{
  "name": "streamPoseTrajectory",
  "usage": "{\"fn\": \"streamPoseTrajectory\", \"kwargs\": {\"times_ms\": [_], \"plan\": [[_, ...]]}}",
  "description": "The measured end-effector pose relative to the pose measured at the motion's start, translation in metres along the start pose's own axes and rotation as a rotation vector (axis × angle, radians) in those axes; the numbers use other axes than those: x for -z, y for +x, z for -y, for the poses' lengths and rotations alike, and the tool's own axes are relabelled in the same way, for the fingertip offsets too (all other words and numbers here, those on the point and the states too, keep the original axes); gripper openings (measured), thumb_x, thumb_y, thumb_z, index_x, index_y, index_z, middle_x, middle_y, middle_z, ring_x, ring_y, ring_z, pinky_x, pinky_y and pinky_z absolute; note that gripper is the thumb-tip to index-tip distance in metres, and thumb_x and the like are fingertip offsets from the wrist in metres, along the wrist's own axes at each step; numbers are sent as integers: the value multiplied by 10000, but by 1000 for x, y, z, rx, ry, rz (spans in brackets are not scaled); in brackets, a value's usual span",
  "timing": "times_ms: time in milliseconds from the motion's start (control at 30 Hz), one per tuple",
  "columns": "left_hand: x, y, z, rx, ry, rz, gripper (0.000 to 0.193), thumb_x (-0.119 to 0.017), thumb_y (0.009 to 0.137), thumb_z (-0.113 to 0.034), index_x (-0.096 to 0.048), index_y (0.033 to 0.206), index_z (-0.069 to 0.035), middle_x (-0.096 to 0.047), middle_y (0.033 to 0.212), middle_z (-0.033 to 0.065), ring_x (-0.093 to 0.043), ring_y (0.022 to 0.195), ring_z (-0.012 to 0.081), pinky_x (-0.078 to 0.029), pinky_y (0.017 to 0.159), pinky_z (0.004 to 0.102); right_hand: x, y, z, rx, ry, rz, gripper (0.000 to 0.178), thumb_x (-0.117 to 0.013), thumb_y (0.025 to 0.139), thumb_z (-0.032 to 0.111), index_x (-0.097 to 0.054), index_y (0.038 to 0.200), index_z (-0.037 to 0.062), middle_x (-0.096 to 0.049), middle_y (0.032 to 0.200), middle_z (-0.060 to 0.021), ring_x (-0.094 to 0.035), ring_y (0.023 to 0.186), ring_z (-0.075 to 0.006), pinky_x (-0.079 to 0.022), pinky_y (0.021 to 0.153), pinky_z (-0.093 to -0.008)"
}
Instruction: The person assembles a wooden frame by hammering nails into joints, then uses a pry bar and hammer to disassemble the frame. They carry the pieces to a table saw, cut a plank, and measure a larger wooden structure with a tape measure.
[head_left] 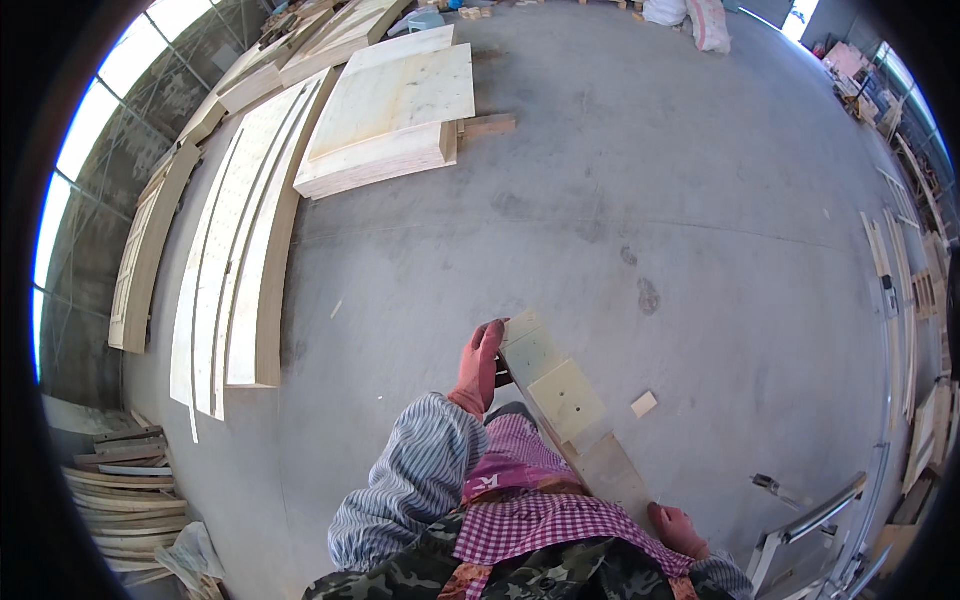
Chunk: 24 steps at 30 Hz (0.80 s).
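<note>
A long, pale wooden board [612, 470] lies slantwise in front of my body, its far end to the left and its near end to the right. Toward its middle sits a squarish yellowish wood piece [566, 398] with small dark spots. My left hand [477, 366], in a pinkish-red glove, is closed round the far left end. At the near right end, my right hand [680, 530], gloved alike, holds the board's edge; some of its fingers are hidden. Something dark under the board by my left hand cannot be made out.
A small wood block [644, 404] lies on the grey concrete floor to the right. Large stacked panels [400, 100] and long beams [262, 300] fill the far left. Curved wood strips [125, 515] are piled near left. A metal-framed stand [810, 525] is at near right.
</note>
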<state>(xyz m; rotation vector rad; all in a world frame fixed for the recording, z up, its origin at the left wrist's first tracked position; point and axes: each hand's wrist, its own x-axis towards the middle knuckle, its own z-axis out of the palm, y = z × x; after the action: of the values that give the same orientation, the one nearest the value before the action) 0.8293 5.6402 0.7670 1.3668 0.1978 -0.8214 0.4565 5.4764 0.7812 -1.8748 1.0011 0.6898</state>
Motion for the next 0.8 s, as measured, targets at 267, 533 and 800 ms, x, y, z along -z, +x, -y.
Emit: {"fn": "streamPoseTrajectory", "kwargs": {"times_ms": [267, 533, 800], "plan": [[-131, 162, -70, 74, 33, 216, 501, -463, 926, -499, -523, 1252, -122, -581, 1125, 84, -615, 936, 210, -513, 774, 350, 100, 102, 25, -85, 239, -133, 515, -485, 892, 517, -634, 942, 26, -647, 827, -183, -623, 821, -313, -464, 760, -397], [-352, 314, -143, 114, 239, 579, 484, -467, 943, -477, -531, 1240, -100, -592, 1117, 58, -613, 947, 196, -520, 786, 351, 199, 171, 53, -263, 416, -409, 498, -477, 899, 513, -621, 946, 39, -628, 752, -170, -617, 752, -318, -464, 724, -421], [-577, 472, -101, 142, 534, 724, 584, -476, 917, -563, -495, 1273, -101, -601, 1068, 49, -621, 893, 175, -533, 715, 326, 330, 278, 24, -470, 647, -276, 405, -443, 970, 285, -444, 1357, 169, -540, 1215, -206, -560, 1061, -355, -484, 865, -421]]}}
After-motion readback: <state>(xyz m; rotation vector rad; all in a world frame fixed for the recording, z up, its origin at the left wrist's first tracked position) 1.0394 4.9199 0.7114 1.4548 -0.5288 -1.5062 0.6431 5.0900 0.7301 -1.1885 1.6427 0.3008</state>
